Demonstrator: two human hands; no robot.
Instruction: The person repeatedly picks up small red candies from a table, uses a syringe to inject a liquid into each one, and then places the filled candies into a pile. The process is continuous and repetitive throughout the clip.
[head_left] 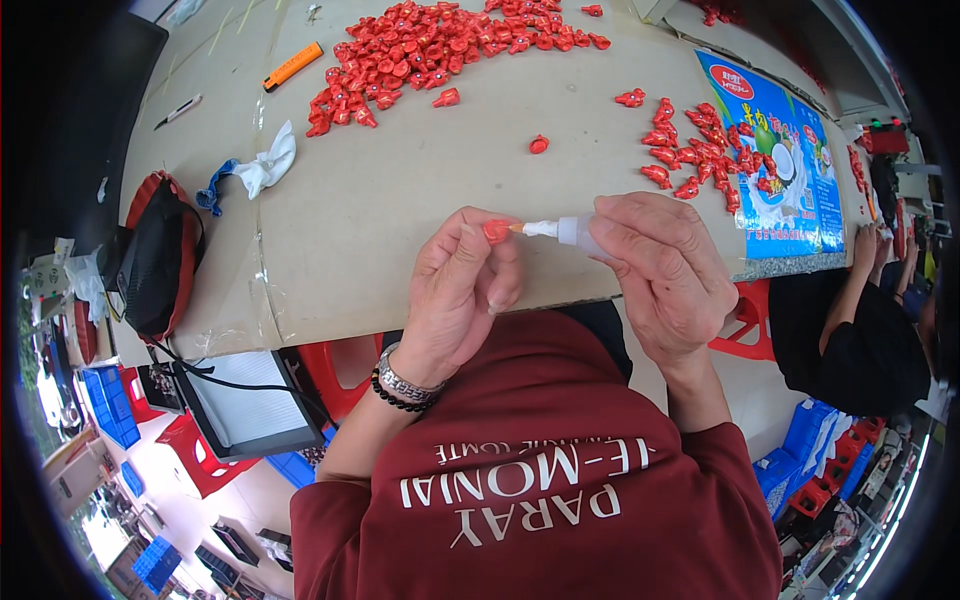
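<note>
Between the fingertips of my left hand is a small red figurine piece. My right hand grips a small whitish squeeze bottle with a narrow tip. The bottle's tip meets the red piece, or lies right beside it; I cannot tell which. Both hands are above the near edge of the table. Beyond them a single red piece lies by itself. A big heap of similar red pieces covers the far middle, and a smaller spread of red figurines lies to the right.
An orange utility knife, a pen and a crumpled white-and-blue cloth lie on the table's left. A black-and-red bag sits at the left edge. Under the right-hand figurines is a blue printed sheet. Another person's arm is at the far right.
</note>
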